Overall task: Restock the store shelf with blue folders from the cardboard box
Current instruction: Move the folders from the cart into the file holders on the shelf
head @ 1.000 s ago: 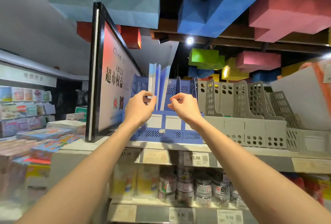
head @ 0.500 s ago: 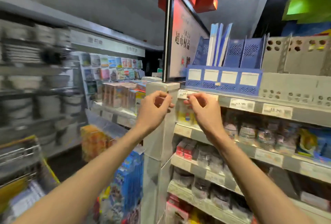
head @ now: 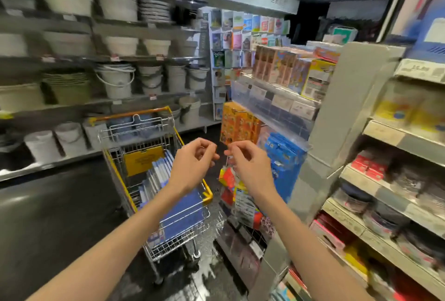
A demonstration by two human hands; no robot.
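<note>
Left hand (head: 192, 164): raised mid-air over the cart, fingers loosely curled, grip empty.
Right hand (head: 250, 167): just beside the left, not touching, fingers loosely curled, grip apparently empty.
Blue folders (head: 160, 173): upright in the shopping cart (head: 134, 137), partly hidden behind the left forearm.
Cart: yellow-trimmed wire, on the dark floor, left of the shelf end.
Store shelf (head: 385, 132): at right, stocked, blurred.
Buckets (head: 115, 81): on far racks.
</note>
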